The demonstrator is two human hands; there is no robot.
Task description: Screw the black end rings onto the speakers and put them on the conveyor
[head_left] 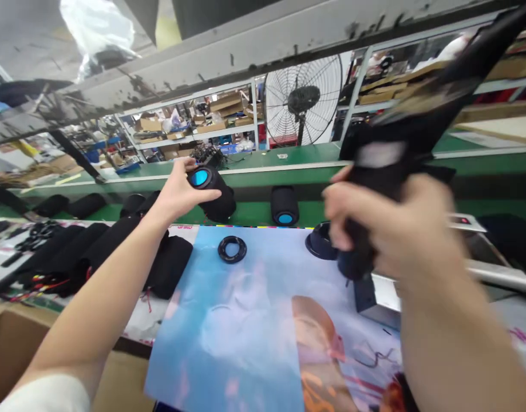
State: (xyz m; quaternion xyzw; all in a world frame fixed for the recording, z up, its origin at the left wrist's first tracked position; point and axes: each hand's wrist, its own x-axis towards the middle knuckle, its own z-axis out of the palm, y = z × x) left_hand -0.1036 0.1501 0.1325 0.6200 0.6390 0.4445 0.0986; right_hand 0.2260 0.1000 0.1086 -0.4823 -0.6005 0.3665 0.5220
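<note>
My left hand (180, 191) reaches out over the green belt, fingers and thumb wrapped around a black cylindrical speaker (220, 200) with a blue end, tilted toward me. My right hand (383, 220), smeared by motion, grips a black tool (380, 166) with a white label; its exact kind is too blurred to name. Below and left of that hand, a dark ring-shaped part (320, 241) rests on the printed sheet. A black ring (232, 250) lies on the sheet nearer my left hand. Between the hands, a second speaker (284, 205) sits on the belt, blue end toward me.
Several black fabric-covered cylinders (168, 266) lie at left. A printed poster sheet (245, 343) covers the bench, with a silver-grey box (380, 300) at its right. Behind are the green conveyor (249, 161) and a large fan (303, 100). A metal beam (228, 57) crosses overhead.
</note>
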